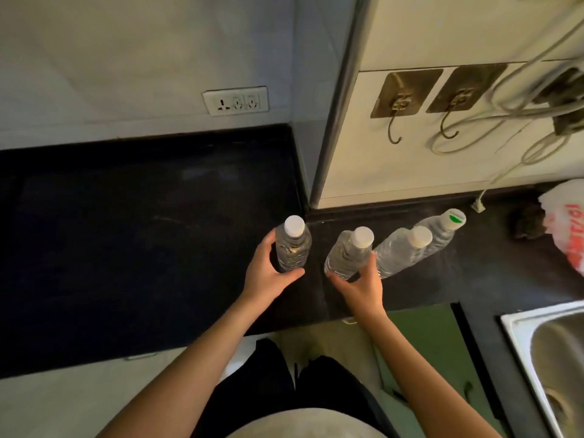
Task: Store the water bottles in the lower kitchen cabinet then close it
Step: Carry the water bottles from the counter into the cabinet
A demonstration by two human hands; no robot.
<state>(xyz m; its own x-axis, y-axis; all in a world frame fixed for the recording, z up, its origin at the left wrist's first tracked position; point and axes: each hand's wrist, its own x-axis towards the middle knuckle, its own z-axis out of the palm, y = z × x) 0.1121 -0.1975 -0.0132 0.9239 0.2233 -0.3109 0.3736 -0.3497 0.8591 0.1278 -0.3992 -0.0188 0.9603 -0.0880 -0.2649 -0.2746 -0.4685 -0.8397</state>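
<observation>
Pickup looks like the step in hand, with nothing stored yet. The left hand [268, 268] curls round the first bottle [292, 248] on the counter [158, 248]; the right hand [360, 286] wraps the second bottle [346, 257]. Just right of it stand the third bottle [398, 251] and fourth bottle [442, 230]. Next: lift both, lower to the cabinet.

Worn items, one person: shirt [303, 426], pale off-white, plain; trousers [262, 384], black, loose, legs parted by a narrow gap. Uncovered: left hand [268, 270], right hand [360, 287], both forearms [196, 358] to the frame edge.
</observation>
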